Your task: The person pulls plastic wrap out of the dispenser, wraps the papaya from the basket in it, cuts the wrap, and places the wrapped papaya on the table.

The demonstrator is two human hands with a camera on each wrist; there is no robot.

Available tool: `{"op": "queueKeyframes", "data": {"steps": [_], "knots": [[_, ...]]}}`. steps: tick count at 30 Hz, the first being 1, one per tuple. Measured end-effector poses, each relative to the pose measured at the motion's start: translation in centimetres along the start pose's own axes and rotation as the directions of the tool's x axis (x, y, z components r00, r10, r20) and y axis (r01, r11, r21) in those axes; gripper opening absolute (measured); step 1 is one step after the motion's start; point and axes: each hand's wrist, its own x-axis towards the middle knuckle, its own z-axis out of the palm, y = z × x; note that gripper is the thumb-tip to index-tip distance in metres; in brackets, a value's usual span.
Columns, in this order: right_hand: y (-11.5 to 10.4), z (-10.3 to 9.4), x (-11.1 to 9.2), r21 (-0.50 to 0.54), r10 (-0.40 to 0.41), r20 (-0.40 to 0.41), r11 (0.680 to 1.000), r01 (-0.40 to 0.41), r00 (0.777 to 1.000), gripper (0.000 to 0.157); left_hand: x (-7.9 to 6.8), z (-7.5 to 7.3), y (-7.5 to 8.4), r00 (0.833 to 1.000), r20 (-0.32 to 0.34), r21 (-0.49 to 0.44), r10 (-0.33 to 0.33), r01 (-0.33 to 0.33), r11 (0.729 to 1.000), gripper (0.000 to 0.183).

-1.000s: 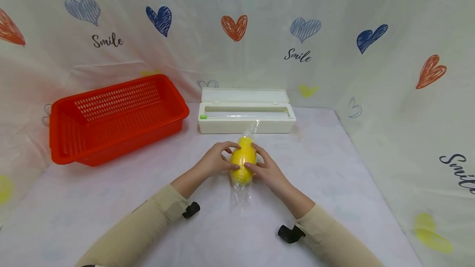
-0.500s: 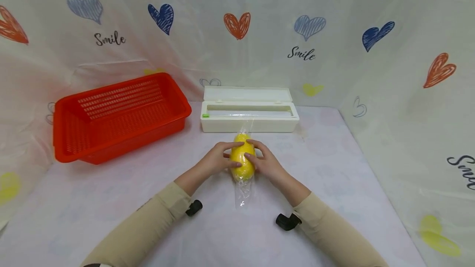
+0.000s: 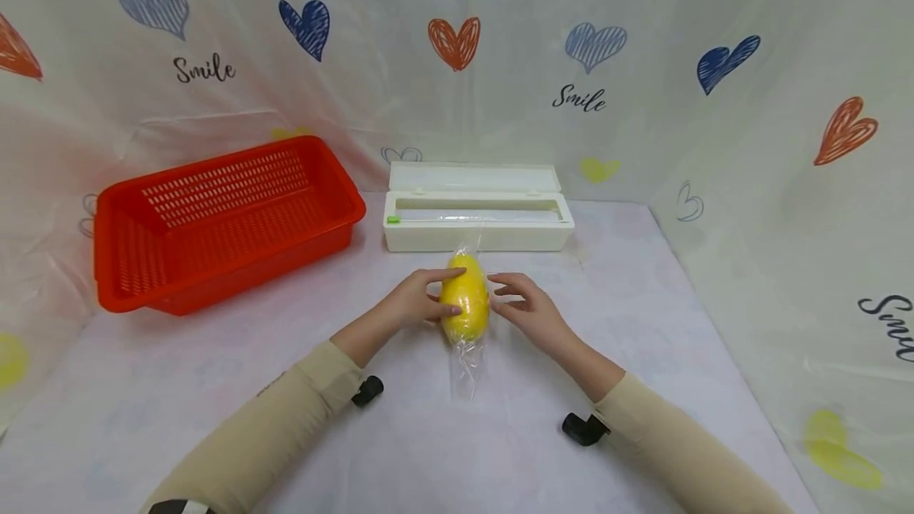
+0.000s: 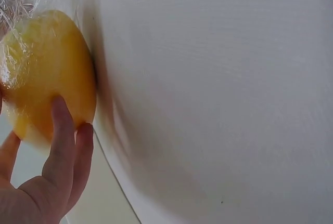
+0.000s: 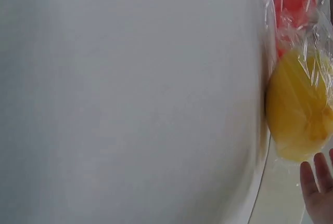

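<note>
A yellow oblong fruit (image 3: 467,297), wrapped in clear cling film, lies on the table in front of the white box. Its film tail (image 3: 467,371) spreads toward me, and more film bunches at the far end. My left hand (image 3: 412,297) holds the fruit from the left, thumb near and fingers on its far part. In the left wrist view, its fingers (image 4: 63,135) lie against the yellow surface. My right hand (image 3: 534,312) is just off the fruit's right side with fingers loosely bent. The right wrist view shows those fingertips (image 5: 321,164) beside the wrapped fruit (image 5: 296,112).
Behind the fruit stands a white cling film dispenser box (image 3: 478,239), lid raised, with a green slider (image 3: 393,220) at its left. A red plastic basket (image 3: 228,220) sits at the back left. A white curtain with printed hearts (image 3: 455,44) rises behind the table.
Both hands were on the fruit earlier. The right hand has let go and drawn off to the right, while the left keeps hold. The film at the far end now lies lower.
</note>
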Motion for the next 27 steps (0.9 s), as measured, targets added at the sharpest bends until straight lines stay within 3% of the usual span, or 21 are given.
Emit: {"op": "queueKeyframes", "data": {"steps": [3,8,11,14,16,20,24,27], "knots": [[-0.3,-0.2,-1.5,-0.109,-0.198,0.019,0.974,0.199,0.980,0.035,0.2,-0.1,0.0,1.000,0.010,-0.002,-0.001,0.001,1.000,0.067],[-0.3,-0.4,-3.4,-0.185,-0.454,0.136,0.862,0.472,0.881,0.033,0.6,-0.7,-0.1,0.999,0.018,-0.036,-0.044,0.045,0.998,0.065],[-0.4,-0.2,-4.2,-0.179,-0.550,0.191,0.795,0.579,0.813,0.032,0.8,-1.0,-0.1,0.996,0.026,-0.070,-0.087,0.089,0.994,0.064],[-0.5,0.1,-4.7,-0.178,-0.586,0.227,0.760,0.625,0.778,0.027,1.1,-1.3,-0.1,0.992,0.039,-0.092,-0.118,0.121,0.988,0.063],[-0.5,0.4,-5.0,-0.185,-0.576,0.238,0.763,0.619,0.782,0.023,1.3,-1.5,0.0,0.991,0.051,-0.100,-0.127,0.132,0.986,0.063],[-0.4,0.7,-5.5,-0.240,-0.530,0.224,0.783,0.574,0.817,0.021,1.6,-1.7,0.3,0.987,0.064,-0.110,-0.150,0.156,0.982,0.062],[0.2,1.1,-5.6,-0.337,-0.476,0.200,0.787,0.516,0.856,0.029,1.9,-1.9,0.3,0.982,0.066,-0.130,-0.178,0.186,0.974,0.062],[0.4,1.4,-5.4,-0.400,-0.461,0.188,0.771,0.496,0.867,0.039,2.2,-2.0,0.2,0.979,0.071,-0.147,-0.192,0.200,0.969,0.062]]}}
